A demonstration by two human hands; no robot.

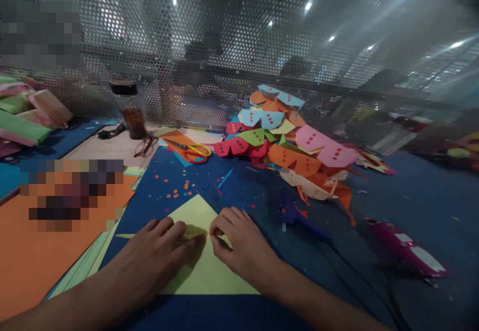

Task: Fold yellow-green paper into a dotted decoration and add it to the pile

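Hands close together on a sheet of pale yellow paper (202, 271) lying flat on the blue table (411, 206), near edge of sheet toward the body, far corner pointing away. Left hand (157, 253) palm down, fingers spread and pressed flat on the paper's left part, holding nothing. Right hand (239, 244) just beside it, fingertips (219, 231) bent and pinched down on a fold near the sheet's middle, thumb tucked under; whether an edge is actually gripped, cannot tell. Forearms bare, entering from the bottom edge. Left of the yellow sheet, a stack of paper with an orange sheet (37, 261) on top and pale green edges showing beneath, partly blurred out. Farther back, scissors (194, 151) with yellow and red handles on an orange scrap, eyeglasses (144, 146) beside a dark-lidded jar (129, 109). Right of the scissors, a heap of folded paper pieces (292, 141) in red, orange, pink, blue and green, each punched with small square holes. Tiny paper bits (179, 189) scattered on the table between heap and hands. Blue tool (295, 216) and purple tool (407, 251) lying to the right, both blurred, well apart from the hands. Perforated metal screen (243, 47) along the back of the table. Rolled paper (26, 116) in green and pink at far left.
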